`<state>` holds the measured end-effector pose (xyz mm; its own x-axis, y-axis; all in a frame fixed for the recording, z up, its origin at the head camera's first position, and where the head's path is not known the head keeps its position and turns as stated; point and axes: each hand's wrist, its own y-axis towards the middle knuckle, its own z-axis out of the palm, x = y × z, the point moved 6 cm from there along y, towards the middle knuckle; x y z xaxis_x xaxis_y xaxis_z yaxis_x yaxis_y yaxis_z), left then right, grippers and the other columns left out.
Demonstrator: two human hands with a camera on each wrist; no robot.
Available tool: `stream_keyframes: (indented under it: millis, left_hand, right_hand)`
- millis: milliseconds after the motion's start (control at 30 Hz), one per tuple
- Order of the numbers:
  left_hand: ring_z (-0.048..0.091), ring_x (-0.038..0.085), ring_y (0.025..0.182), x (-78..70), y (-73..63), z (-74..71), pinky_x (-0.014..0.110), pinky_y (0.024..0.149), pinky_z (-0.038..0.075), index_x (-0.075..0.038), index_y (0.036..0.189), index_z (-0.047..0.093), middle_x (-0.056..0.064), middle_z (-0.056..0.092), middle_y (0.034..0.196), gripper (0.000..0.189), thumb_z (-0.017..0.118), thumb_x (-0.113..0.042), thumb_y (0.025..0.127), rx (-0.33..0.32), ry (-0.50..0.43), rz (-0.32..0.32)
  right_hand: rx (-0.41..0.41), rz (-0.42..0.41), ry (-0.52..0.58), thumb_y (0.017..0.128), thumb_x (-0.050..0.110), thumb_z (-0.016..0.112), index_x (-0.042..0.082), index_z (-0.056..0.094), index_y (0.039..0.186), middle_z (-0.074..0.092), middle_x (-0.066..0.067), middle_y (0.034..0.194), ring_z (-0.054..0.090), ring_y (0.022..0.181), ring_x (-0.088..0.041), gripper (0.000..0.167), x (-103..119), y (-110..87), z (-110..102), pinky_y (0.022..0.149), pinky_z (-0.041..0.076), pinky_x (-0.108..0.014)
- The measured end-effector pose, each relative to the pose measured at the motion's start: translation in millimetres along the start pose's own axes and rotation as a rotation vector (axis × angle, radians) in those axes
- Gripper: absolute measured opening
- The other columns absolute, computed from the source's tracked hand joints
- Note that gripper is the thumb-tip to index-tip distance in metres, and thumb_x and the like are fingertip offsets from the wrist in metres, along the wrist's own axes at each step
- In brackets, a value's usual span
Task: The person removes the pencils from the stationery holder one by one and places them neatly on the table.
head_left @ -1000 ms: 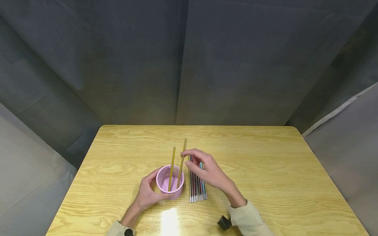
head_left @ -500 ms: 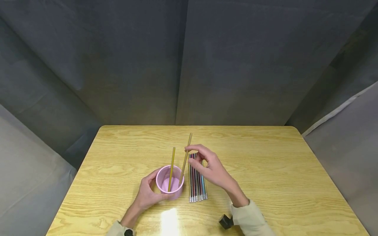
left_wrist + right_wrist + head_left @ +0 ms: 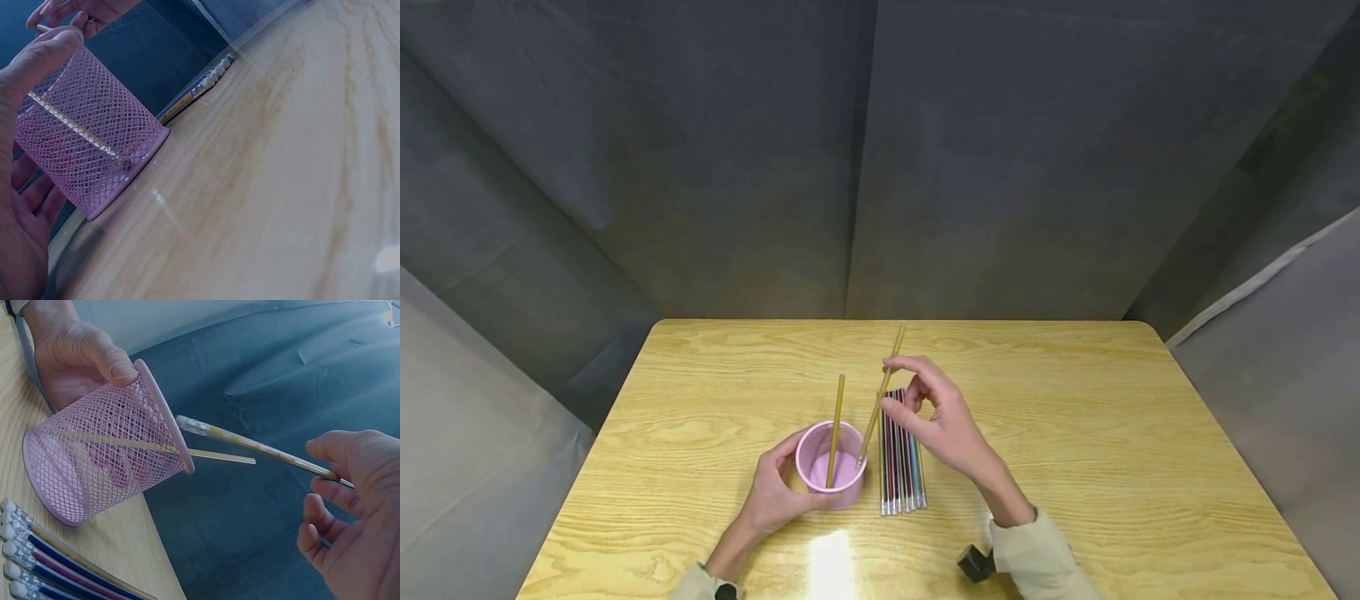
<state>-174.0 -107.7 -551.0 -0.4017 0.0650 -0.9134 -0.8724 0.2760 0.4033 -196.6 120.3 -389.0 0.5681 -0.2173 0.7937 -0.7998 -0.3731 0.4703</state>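
My left hand (image 3: 780, 493) grips a pink mesh pencil cup (image 3: 849, 498) that stands upright on the table. One yellow pencil (image 3: 837, 417) leans inside the cup, visible through the mesh in both wrist views. Between thumb and fingers my right hand (image 3: 945, 421) pinches a second yellow pencil (image 3: 250, 444). It slants with its eraser end down, at the right side of the cup's rim; the right wrist view has that eraser just outside the mouth. Beneath the right hand, several pencils (image 3: 901, 467) lie side by side, erasers toward me.
The wood-grained table (image 3: 1075, 433) reaches back to a dark grey curtain (image 3: 1000, 167). Lighter cloth hangs on both sides. A black object (image 3: 975, 564) sits by the right sleeve's cuff.
My right hand has moved up and to the right, drawing the pinched pencil's eraser end from inside the cup to its rim. The left hand and cup have stayed put.
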Motion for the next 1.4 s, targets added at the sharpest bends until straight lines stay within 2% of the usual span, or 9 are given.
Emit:
stream_keyframes:
  millis: [100,267,400,600,800,933,1100,1400]
  left_hand:
    - [0.061,0.031,0.130,0.4,-0.4,0.1,0.036,0.119,0.043,0.002,0.146,0.055,0.025,0.063,0.140,0.092,0.095,0.005,0.063,0.000,-0.008,0.001]
    - [0.060,0.031,0.131,-0.1,-0.6,0.2,0.036,0.120,0.043,0.003,0.146,0.054,0.027,0.062,0.140,0.092,0.094,0.007,0.063,0.003,-0.022,0.011]
    - [0.059,0.034,0.131,-0.6,-0.8,0.0,0.034,0.120,0.042,0.003,0.146,0.054,0.026,0.062,0.140,0.091,0.093,0.006,0.064,0.004,-0.020,0.009]
    - [0.058,0.044,0.130,-1.1,-1.2,0.0,0.037,0.120,0.043,0.003,0.146,0.054,0.027,0.062,0.140,0.092,0.093,0.007,0.064,0.009,-0.017,0.012]
    - [0.059,0.034,0.131,-1.3,-1.5,-0.1,0.034,0.120,0.042,0.003,0.146,0.054,0.026,0.062,0.140,0.092,0.094,0.006,0.063,0.006,-0.009,0.003]
    - [0.061,0.028,0.131,-0.9,-1.0,-0.5,0.033,0.120,0.042,0.003,0.146,0.054,0.025,0.063,0.140,0.092,0.094,0.005,0.063,-0.002,-0.005,0.001]
    - [0.061,0.024,0.130,-0.7,0.0,-0.5,0.033,0.119,0.043,0.002,0.146,0.054,0.024,0.063,0.140,0.093,0.095,0.004,0.063,-0.004,-0.003,0.002]
    - [0.061,0.026,0.130,-1.8,1.1,0.4,0.032,0.119,0.043,0.003,0.146,0.055,0.024,0.064,0.139,0.093,0.095,0.005,0.062,0.000,-0.007,0.013]
  right_hand:
    - [-0.045,-0.004,0.018,0.089,-0.013,0.073,-0.006,0.059,0.133,0.056,-0.022,0.086,0.049,0.068,-0.021,0.046,-11,-1.1,-2,0.063,0.044,-0.019]
    - [-0.125,-0.030,0.030,0.091,-0.013,0.070,-0.001,0.063,0.131,0.057,-0.014,0.085,0.049,0.066,-0.021,0.042,-35,-3.5,-8,0.061,0.044,-0.020]
    - [-0.163,-0.053,0.036,0.093,-0.011,0.068,0.002,0.068,0.126,0.062,-0.010,0.089,0.049,0.065,-0.015,0.035,-40,-3.9,-14,0.059,0.044,-0.021]
    - [-0.168,-0.017,0.005,0.093,-0.013,0.066,-0.001,0.071,0.118,0.069,-0.013,0.096,0.047,0.064,-0.015,0.028,-43,-2.8,-19,0.059,0.042,-0.022]
    - [-0.131,0.042,-0.064,0.095,-0.006,0.069,0.003,0.073,0.117,0.071,-0.012,0.102,0.046,0.063,-0.015,0.024,-55,-4.5,-23,0.053,0.039,-0.020]
    - [-0.084,0.120,-0.118,0.098,0.002,0.070,0.009,0.074,0.116,0.072,-0.007,0.105,0.047,0.064,-0.015,0.020,-62,-5.1,-26,0.053,0.038,-0.021]
    - [-0.021,0.193,-0.149,0.098,0.006,0.071,0.013,0.075,0.114,0.070,-0.003,0.100,0.046,0.062,-0.012,0.018,-72,-6.3,-28,0.051,0.037,-0.019]
    - [0.094,0.291,-0.159,0.096,0.004,0.072,0.007,0.074,0.113,0.064,-0.006,0.084,0.041,0.056,-0.006,0.017,-89,-9.2,-27,0.048,0.034,-0.018]
